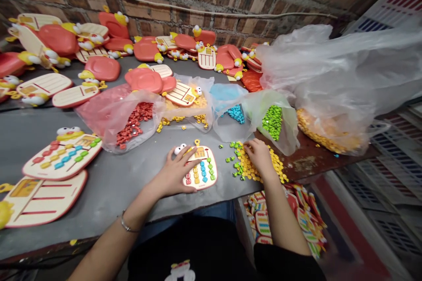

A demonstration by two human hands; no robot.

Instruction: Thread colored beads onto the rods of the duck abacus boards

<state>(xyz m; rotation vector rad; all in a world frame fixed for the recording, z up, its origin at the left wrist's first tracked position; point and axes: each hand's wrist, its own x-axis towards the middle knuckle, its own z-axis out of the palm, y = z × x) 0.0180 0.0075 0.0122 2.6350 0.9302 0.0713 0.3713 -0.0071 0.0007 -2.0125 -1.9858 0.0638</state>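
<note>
On the grey table before me lies a cream toy board (208, 167) with a red rim, googly eyes and rows of red, yellow, blue and green beads. My left hand (174, 170) grips its left side, fingers spread over the top and thumb at the lower edge. To the right, my right hand (260, 158) is at a loose pile of yellow pieces (248, 169), its fingers bent together; whatever they pinch is hidden. Small green beads (231, 159) lie scattered along the pile's left side.
Open bags hold red beads (136, 118), yellow beads (171, 119), blue beads (236, 114) and green beads (272, 122). A large clear bag (332, 134) of yellow pieces stands right. Beaded boards (62, 158) lie left, red-backed boards (145, 80) behind. Below is a box of finished boards (263, 221).
</note>
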